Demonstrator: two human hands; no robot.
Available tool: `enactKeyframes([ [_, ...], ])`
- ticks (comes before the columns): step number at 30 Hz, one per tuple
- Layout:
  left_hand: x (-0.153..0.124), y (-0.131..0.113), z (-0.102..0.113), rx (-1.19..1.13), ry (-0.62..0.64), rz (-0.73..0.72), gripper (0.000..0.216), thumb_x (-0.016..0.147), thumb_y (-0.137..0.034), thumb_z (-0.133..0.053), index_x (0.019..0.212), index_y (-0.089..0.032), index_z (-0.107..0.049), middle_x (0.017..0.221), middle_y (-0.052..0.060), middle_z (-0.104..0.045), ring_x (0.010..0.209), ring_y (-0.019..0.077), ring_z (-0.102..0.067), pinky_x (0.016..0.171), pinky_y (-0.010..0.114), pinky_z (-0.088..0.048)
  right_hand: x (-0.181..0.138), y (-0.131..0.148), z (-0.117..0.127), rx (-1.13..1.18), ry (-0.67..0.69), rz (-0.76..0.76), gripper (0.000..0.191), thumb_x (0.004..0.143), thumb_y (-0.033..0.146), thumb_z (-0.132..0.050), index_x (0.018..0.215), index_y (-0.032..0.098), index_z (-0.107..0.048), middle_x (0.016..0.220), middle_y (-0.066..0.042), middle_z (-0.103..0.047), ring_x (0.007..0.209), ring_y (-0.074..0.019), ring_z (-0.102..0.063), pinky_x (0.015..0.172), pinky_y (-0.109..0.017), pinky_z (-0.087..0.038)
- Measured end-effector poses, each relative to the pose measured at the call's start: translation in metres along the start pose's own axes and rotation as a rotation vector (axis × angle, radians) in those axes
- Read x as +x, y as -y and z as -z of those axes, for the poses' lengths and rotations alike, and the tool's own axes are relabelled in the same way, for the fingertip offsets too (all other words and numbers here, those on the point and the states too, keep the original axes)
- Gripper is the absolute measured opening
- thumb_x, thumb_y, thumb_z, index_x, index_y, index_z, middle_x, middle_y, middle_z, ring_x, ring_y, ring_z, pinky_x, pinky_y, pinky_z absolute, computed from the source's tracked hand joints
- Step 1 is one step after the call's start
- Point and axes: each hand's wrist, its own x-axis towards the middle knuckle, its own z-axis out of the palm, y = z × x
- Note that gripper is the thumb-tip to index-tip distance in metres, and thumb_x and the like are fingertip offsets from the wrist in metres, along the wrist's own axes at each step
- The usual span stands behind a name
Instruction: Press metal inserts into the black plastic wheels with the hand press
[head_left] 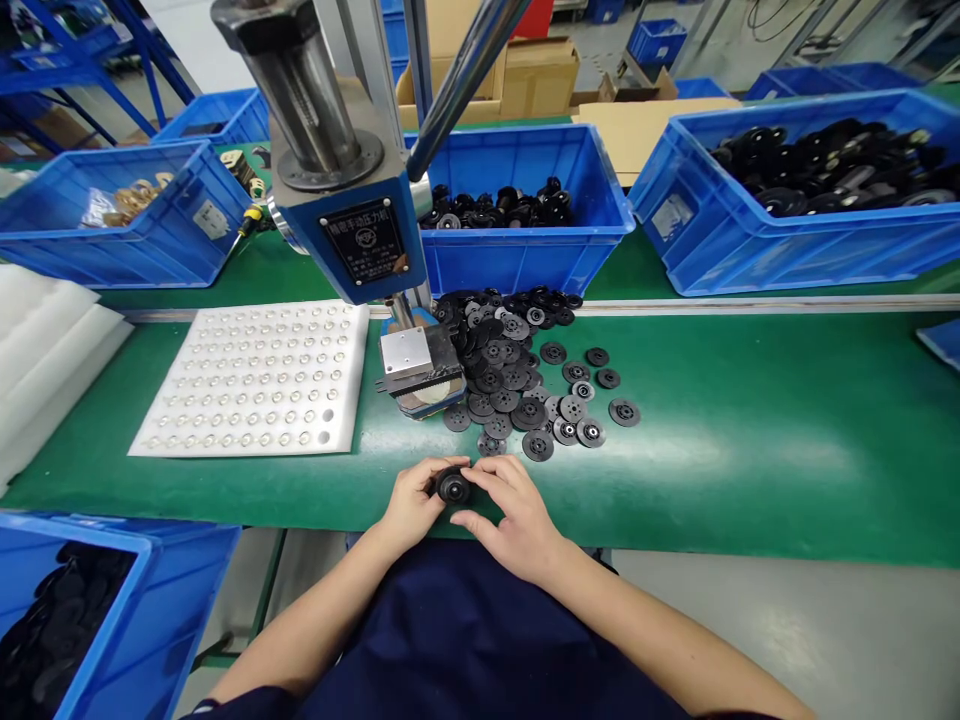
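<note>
Both hands [469, 505] pinch a black wheel [453, 487]

1. The single view comes from a camera worn on the person's head; it looks forward and down across the lap onto the green tabletop [750, 440].
2. It is near: the left hand [409, 505] and right hand [517, 520] sit low at centre, and the black part [453, 487] between the fingers [487, 480] shows its hub.
3. The press [352, 210] stands straight ahead, its top cut by the upper edge.
4. Blue bins [525, 255] along the far side bend outward toward the corners.
</note>
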Motion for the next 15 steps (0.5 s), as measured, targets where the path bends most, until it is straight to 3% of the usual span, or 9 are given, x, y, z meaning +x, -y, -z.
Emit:
enactKeyframes([
  [6,-0.003,0.002,-0.001,-0.014,-0.002,0.032,0.014,0.086,-0.024,-0.066,0.098,-0.018,-0.066,0.111,0.011,-0.075,0.100,0.0218,-0.072,0.087,0.033,-0.057,-0.003,-0.007,0.006,-0.036,-0.072,0.004,0.028,0.097,0.038,-0.054,0.116,0.019,-0.061,0.098,-0.009,-0.063,0.091,-0.0204,-0.060,0.078,-0.038,-0.055],
  [9,-0.007,-0.007,0.013,0.040,-0.020,0.066,0.020,0.084,-0.029,-0.070,0.099,-0.017,-0.066,0.101,0.009,-0.076,0.089,0.0211,-0.071,0.081,0.033,-0.057,-0.011,-0.019,0.009,-0.071,-0.091,-0.032,0.023,0.098,0.030,-0.049,0.112,0.018,-0.063,0.095,-0.009,-0.065,0.088,-0.0201,-0.062,0.078,-0.038,-0.056],
  [12,-0.003,-0.037,0.044,0.178,-0.094,0.018,0.024,0.080,-0.031,-0.075,0.099,-0.018,-0.067,0.091,0.006,-0.074,0.083,0.0202,-0.069,0.080,0.032,-0.056,-0.022,-0.032,0.009,-0.096,-0.100,-0.067,0.020,0.098,0.026,-0.049,0.106,0.018,-0.065,0.092,-0.009,-0.066,0.085,-0.0197,-0.063,0.075,-0.036,-0.057],
  [15,0.016,-0.085,0.077,0.293,-0.239,-0.089,0.036,0.074,-0.033,-0.080,0.103,-0.019,-0.065,0.092,0.006,-0.072,0.084,0.0202,-0.068,0.081,0.032,-0.055,-0.027,-0.043,0.005,-0.096,-0.114,-0.090,0.018,0.097,0.026,-0.050,0.103,0.018,-0.065,0.090,-0.009,-0.067,0.084,-0.0196,-0.064,0.074,-0.036,-0.057],
])
